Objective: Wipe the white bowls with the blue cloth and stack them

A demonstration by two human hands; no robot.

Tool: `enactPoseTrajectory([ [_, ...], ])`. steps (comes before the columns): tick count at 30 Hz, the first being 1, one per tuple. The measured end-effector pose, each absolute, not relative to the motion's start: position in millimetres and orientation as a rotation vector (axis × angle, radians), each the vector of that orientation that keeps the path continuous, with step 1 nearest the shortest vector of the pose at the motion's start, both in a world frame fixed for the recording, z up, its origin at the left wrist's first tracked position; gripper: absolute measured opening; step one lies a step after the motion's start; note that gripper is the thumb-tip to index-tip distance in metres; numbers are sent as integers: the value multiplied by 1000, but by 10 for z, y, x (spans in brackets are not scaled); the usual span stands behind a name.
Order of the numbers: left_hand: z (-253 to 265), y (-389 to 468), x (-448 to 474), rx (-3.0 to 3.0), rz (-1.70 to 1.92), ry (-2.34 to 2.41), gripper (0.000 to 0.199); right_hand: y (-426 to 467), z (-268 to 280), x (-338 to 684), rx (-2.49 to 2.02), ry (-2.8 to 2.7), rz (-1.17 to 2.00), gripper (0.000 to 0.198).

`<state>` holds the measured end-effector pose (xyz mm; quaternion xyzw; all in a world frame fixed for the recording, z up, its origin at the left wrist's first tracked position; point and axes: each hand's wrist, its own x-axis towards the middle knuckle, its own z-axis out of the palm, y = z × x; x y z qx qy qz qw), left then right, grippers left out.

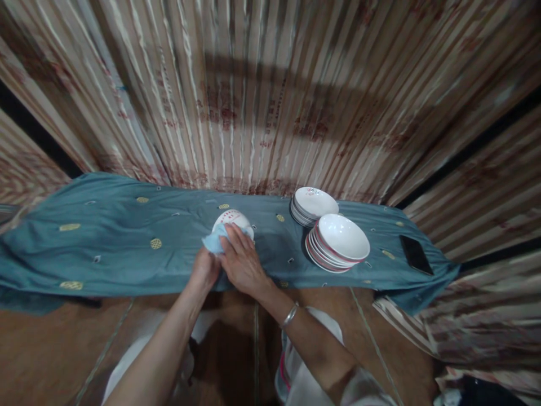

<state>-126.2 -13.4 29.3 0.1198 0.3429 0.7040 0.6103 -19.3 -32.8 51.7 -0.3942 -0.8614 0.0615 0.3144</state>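
A small white bowl (235, 216) with red marks is in front of me, just above the blue-green cloth cover. My right hand (242, 260) presses a light blue cloth (214, 239) against it, fingers stretched over the bowl's near side. My left hand (207, 267) is closed at the bowl's near left edge, beside the cloth. Most of its fingers are hidden under the bowl and the cloth. To the right stand a stack of white bowls with red rims (343, 237) and, behind it, a stack of white dishes (316, 201).
The long narrow table is covered by a blue-green cloth (118, 237) with yellow pineapple prints. A black phone (416, 255) lies at its right end. Striped curtains (253, 101) hang close behind. Below is a brown tiled floor (228, 349).
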Motion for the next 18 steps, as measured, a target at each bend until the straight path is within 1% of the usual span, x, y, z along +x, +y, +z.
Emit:
enactPoseTrajectory([
  [4,308,-190,-1220,329,1633,744,30,-275,584,-217,-1087,-2318,49,43],
  [7,307,-189,-1218,388,1632,694,33,-196,627,-184,-1122,-2302,51,42],
  [13,311,-229,-1210,425,1576,705,34,11,642,-108,-1170,-2142,228,43],
  [18,343,-273,-1207,434,1510,711,40,300,497,-59,-1165,-1876,473,43],
])
